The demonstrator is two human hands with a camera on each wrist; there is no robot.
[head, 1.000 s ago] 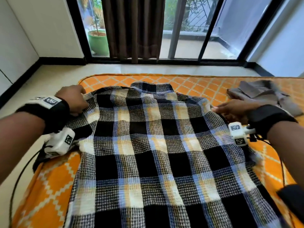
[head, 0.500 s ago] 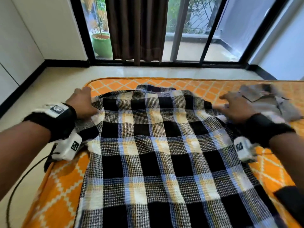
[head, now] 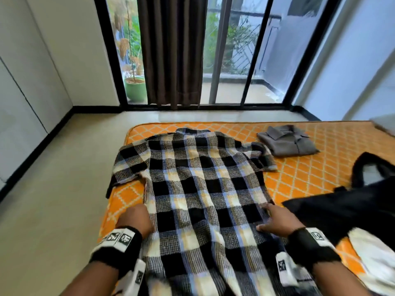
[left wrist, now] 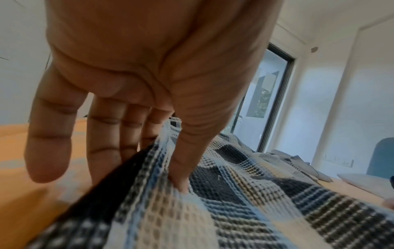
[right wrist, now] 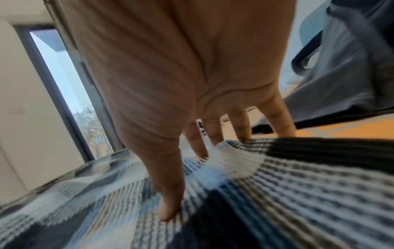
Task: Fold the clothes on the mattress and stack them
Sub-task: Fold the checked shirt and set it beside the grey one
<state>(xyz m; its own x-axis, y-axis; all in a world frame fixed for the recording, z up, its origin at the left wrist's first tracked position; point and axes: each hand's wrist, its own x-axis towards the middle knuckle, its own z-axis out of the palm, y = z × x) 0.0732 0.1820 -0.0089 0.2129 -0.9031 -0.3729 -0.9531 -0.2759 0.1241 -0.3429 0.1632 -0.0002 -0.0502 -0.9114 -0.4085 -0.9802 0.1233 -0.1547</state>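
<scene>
A black, white and blue plaid shirt (head: 198,189) lies spread back-up on the orange mattress (head: 310,178), collar at the far end. My left hand (head: 136,218) is at the shirt's left side edge. In the left wrist view its thumb (left wrist: 181,182) lies on top of the plaid shirt (left wrist: 234,210) and the fingers go under the lifted edge, pinching it. My right hand (head: 277,221) is at the right side edge. Its thumb (right wrist: 168,212) presses on the plaid shirt (right wrist: 277,185) while the fingers dip behind the raised fold.
A folded grey shirt (head: 286,142) sits at the far right of the mattress. A black garment (head: 342,210) and a white one (head: 376,263) lie loose to the right of my right hand. Bare floor (head: 53,210) runs along the mattress's left edge.
Both hands have moved from the shirt's shoulders back along its sides towards me and now hold the side edges. The view has pulled back, showing more of the mattress.
</scene>
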